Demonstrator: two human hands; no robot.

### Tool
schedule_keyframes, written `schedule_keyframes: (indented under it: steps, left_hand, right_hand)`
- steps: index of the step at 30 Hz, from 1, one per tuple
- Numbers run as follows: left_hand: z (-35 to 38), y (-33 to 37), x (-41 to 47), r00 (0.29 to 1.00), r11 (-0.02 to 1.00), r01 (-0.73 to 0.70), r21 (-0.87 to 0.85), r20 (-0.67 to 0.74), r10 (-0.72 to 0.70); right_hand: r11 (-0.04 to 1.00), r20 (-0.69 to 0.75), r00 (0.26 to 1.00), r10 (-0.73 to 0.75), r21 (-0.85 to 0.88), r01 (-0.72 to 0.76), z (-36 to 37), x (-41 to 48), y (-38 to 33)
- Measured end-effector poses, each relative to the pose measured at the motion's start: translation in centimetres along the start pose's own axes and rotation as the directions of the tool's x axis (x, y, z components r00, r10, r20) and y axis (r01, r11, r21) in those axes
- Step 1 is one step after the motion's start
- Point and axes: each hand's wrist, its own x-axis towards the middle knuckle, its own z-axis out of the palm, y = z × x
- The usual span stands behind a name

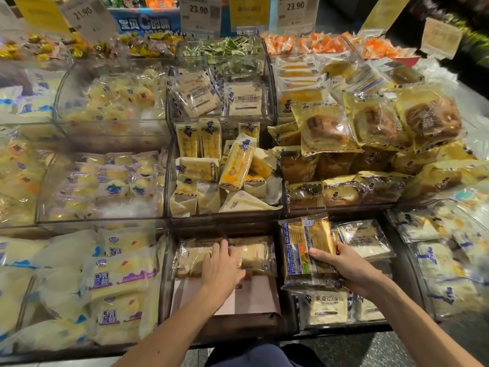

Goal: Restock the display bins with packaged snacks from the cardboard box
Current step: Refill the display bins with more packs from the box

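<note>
While the left hand (222, 268) lies flat, fingers spread, on a clear-wrapped snack pack (225, 256) at the back edge of the front middle bin (165, 282), the right hand (346, 268) pinches a gold snack packet (304, 250) above the adjoining bin's left edge.

Two hands (222, 263), three price tags (199, 11) showing numbers.

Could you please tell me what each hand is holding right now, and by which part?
The right hand grips a gold snack packet by its right edge. The left hand presses flat on a packet, not gripping.
</note>
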Motion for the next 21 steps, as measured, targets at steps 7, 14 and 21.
schedule_keyframes:
  steps: [7,14,21]
  left_hand:
    - [-0.9,-0.3,1.0,1.0,0.981,-0.013,-0.196,0.004,0.014]
    - [-6.5,1.3,-2.0,0.936,0.148,0.271,-0.951,0.297,0.19]
    - [-5.0,-1.9,-4.3,0.939,-0.085,0.344,-0.935,0.343,0.027]
  right_hand:
    - [1.0,0.034,0.999,0.001,-0.016,0.0,0.8,0.1,0.3]
    - [0.999,0.147,0.989,-0.013,-0.041,0.019,4.6,0.1,-0.3]
    - [0.985,0.16,0.986,0.054,-0.169,-0.026,7.8,1.8,1.1]
